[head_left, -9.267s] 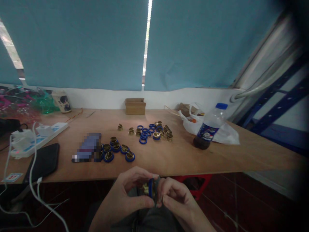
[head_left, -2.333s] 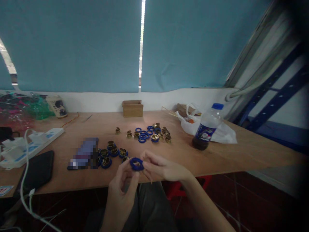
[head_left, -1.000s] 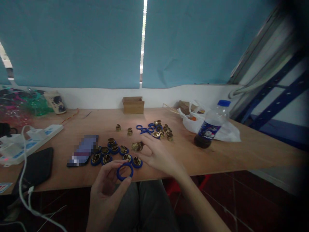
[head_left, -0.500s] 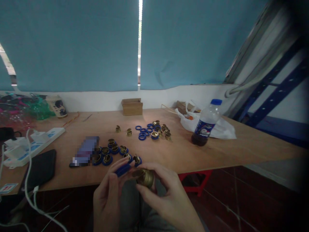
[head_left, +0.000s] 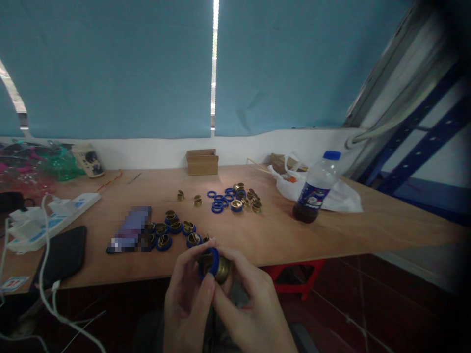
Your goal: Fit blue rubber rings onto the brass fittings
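Just in front of the table's near edge, my left hand (head_left: 187, 294) is closed on a blue ring (head_left: 214, 261). My right hand (head_left: 250, 294) grips a round brass-coloured metal piece (head_left: 223, 270) from the right. The ring sits against the end of the metal piece; whether it is fully around it I cannot tell. Beyond my hands lie several brass pieces fitted with blue rings (head_left: 164, 241), in a cluster. Farther back are loose blue rings (head_left: 217, 208) and bare brass pieces (head_left: 256, 206).
A phone (head_left: 131, 228) lies left of the cluster, near a black flat device (head_left: 66, 255) and a white power strip (head_left: 55, 225) with cables. A cola bottle (head_left: 312, 191) stands right, by a white plastic bag (head_left: 342, 196). A small cardboard box (head_left: 202, 163) is at the back.
My left hand has moved right and brought the blue ring up against the metal piece. My right hand stays almost in place, still holding the piece.
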`<state>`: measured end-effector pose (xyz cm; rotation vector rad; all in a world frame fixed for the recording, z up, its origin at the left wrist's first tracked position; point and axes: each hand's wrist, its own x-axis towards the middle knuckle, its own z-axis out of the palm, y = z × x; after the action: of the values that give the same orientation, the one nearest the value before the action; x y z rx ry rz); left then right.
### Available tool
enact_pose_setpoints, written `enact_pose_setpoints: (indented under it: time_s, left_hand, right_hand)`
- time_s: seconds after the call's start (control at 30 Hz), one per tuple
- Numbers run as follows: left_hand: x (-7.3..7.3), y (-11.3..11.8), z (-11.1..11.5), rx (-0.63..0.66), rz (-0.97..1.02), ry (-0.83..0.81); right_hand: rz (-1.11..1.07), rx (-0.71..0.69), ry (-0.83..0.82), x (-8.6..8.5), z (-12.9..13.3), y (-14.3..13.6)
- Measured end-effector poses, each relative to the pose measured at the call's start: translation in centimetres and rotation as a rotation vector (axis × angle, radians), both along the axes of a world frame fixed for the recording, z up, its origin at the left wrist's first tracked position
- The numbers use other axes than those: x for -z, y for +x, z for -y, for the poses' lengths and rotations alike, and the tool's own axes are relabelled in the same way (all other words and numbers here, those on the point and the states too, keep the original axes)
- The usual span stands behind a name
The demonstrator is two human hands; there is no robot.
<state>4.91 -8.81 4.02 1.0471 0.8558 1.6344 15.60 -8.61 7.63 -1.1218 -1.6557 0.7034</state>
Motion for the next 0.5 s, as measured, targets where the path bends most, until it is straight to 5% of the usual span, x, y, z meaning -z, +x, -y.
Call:
enact_pose_setpoints:
  time_s: [0.5]
  left_hand:
    - [-1.2, 0.4, -0.1, 0.089, 0.091, -0.072]
  right_hand:
    - [-0.150, -0.044, -0.075, 0.8, 0.1, 0.1]
